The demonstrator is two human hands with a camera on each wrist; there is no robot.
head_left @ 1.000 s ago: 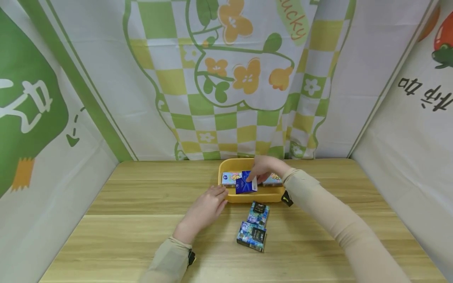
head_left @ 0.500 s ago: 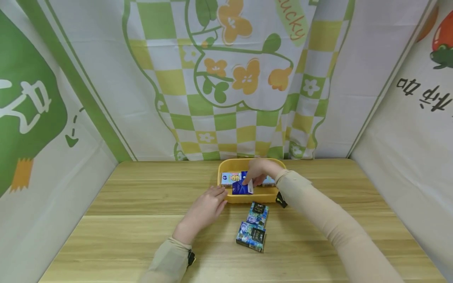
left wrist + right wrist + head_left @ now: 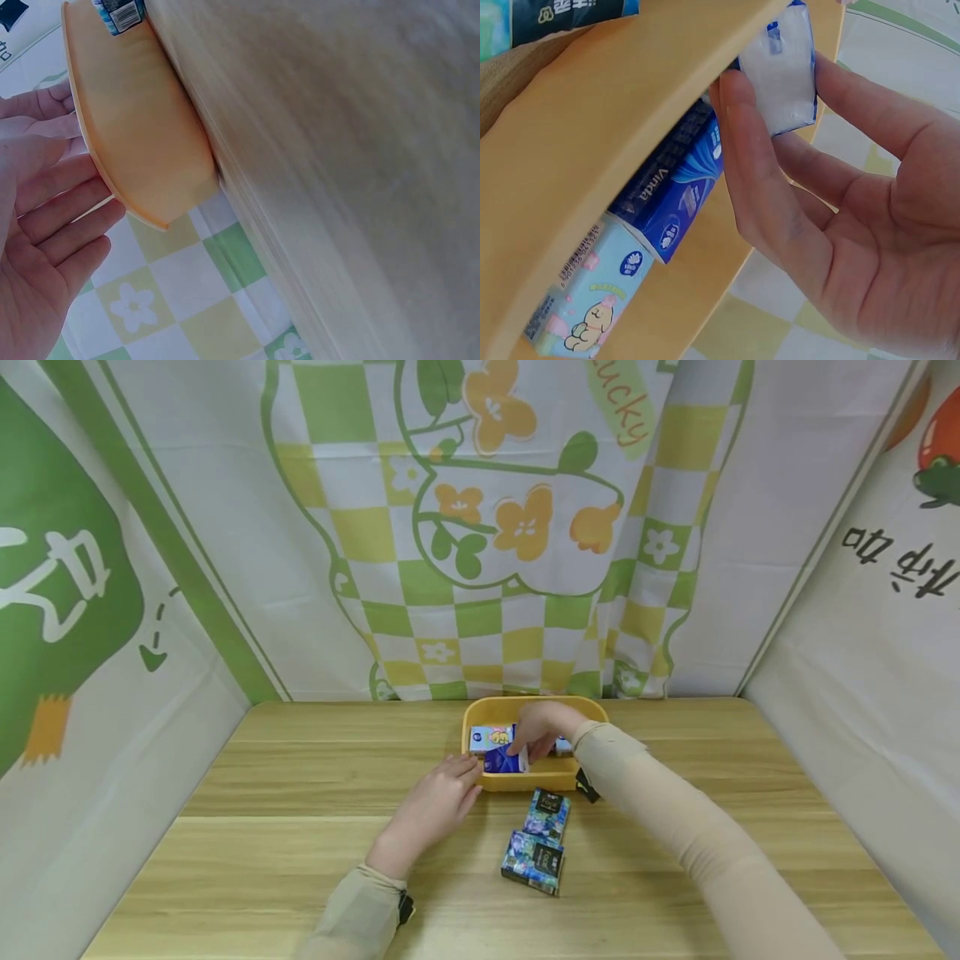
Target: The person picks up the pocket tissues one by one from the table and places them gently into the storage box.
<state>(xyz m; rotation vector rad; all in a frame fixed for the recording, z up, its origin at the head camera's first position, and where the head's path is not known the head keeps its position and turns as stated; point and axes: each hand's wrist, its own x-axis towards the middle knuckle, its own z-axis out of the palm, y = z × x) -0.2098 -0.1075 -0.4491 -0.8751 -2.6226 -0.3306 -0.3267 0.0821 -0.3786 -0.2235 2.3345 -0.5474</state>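
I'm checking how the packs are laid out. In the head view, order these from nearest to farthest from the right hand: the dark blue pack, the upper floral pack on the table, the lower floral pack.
1. Dark blue pack: held by the right hand in the yellow tray.
2. Upper floral pack: on the table, just below the tray.
3. Lower floral pack: nearest the person.

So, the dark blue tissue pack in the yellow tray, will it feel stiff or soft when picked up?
Probably soft: the tissue pack has a glossy plastic wrap, so perhaps slightly slippery. It looks light; the right hand holds a similar pack with fingertips only. Flat-sided, so unlikely to roll.
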